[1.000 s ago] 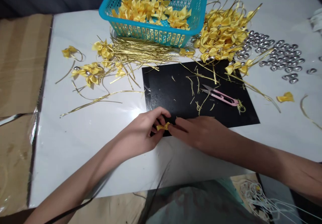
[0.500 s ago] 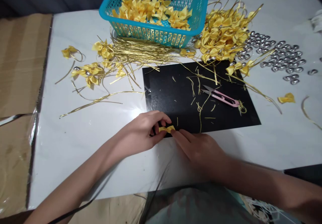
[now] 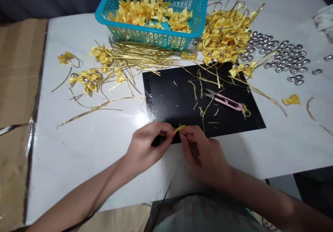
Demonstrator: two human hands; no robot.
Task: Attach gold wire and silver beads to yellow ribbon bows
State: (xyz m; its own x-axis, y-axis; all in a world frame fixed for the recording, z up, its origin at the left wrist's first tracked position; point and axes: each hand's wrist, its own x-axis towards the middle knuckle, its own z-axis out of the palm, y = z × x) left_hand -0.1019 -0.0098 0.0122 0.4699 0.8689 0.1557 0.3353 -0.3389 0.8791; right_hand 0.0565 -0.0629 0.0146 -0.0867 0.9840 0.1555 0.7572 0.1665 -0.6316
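A small yellow ribbon bow is pinched between my two hands above the near edge of a black mat. My left hand grips the bow's left end between thumb and fingers. At its right end, the thumb and forefinger of my right hand close on it. Fingertips hide part of the bow. Pink-handled thread snips lie on the mat to the right, among cut bits of gold cord.
A blue plastic basket holds yellow bows at the back. Before it lies a bundle of gold cords. Finished-looking bows with cord loops are heaped to its right, beside scattered silver beads. Cardboard borders the table's left side.
My right hand has turned, its thumb and forefinger now pinching the bow's right end. The bow has tilted and narrowed in view. The camera view has shifted slightly.
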